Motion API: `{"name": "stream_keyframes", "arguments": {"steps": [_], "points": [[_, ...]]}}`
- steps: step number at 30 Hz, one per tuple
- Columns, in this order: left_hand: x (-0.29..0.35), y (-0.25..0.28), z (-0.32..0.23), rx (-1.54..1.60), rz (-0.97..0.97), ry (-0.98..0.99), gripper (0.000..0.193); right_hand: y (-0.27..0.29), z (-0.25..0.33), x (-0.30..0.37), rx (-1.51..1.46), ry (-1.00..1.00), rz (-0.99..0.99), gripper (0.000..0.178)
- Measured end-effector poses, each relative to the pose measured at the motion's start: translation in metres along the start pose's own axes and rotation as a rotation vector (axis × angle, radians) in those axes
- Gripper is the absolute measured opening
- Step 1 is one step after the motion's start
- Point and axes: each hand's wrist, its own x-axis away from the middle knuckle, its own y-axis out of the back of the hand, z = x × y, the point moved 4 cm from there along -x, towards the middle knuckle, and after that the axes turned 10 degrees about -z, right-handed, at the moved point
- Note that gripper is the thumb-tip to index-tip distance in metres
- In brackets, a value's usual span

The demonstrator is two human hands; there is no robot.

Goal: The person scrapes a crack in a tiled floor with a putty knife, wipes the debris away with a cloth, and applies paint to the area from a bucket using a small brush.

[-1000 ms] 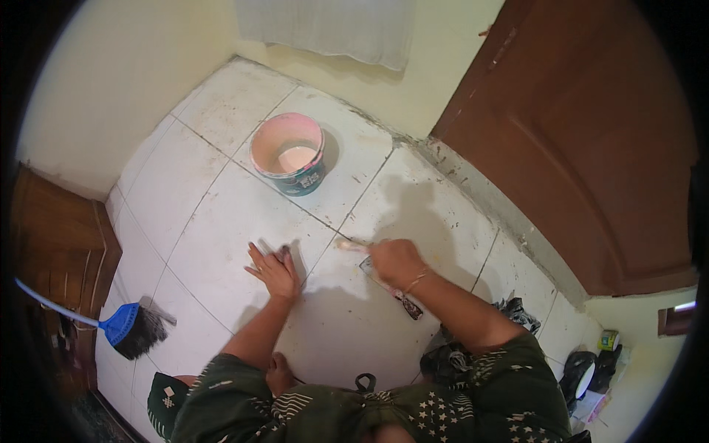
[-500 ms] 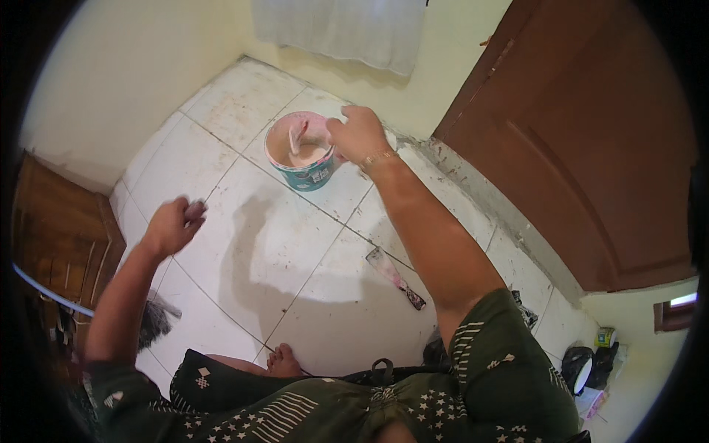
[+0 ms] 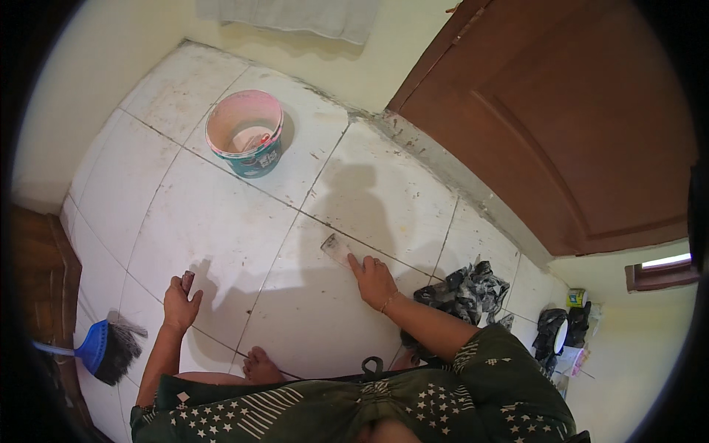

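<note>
Forearms (image 3: 428, 321) reach forward from your dark green clothing, low over the white tiled floor (image 3: 310, 321). Take the bucket (image 3: 255, 164), teal outside and pink within, as landmark. Your left hand (image 3: 179, 301) is nearer you than the bucket and to its left, fingers curled; a dark brownish tip shows there, and you cannot tell whether it is a held object. Your right hand (image 3: 374, 282), nearer you and right of the bucket, is palm down over the scraper (image 3: 334, 246); the blade shows past your fingers, but the hidden handle leaves your grip uncertain. Half a second ago that hand was at the bucket's rim and the scraper lay uncovered.
</note>
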Motion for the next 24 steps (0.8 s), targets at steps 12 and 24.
{"name": "stream_keyframes", "arguments": {"steps": [12, 24], "points": [[0.030, -0.013, -0.003, -0.181, 0.074, -0.043, 0.075, 0.070, -0.130, -0.018, -0.061, -0.635, 0.421, 0.043], [0.027, -0.040, -0.006, -0.298, 0.273, -0.039, 0.102, 0.025, -0.162, -0.016, -0.057, -0.454, 0.543, 0.048]]}}
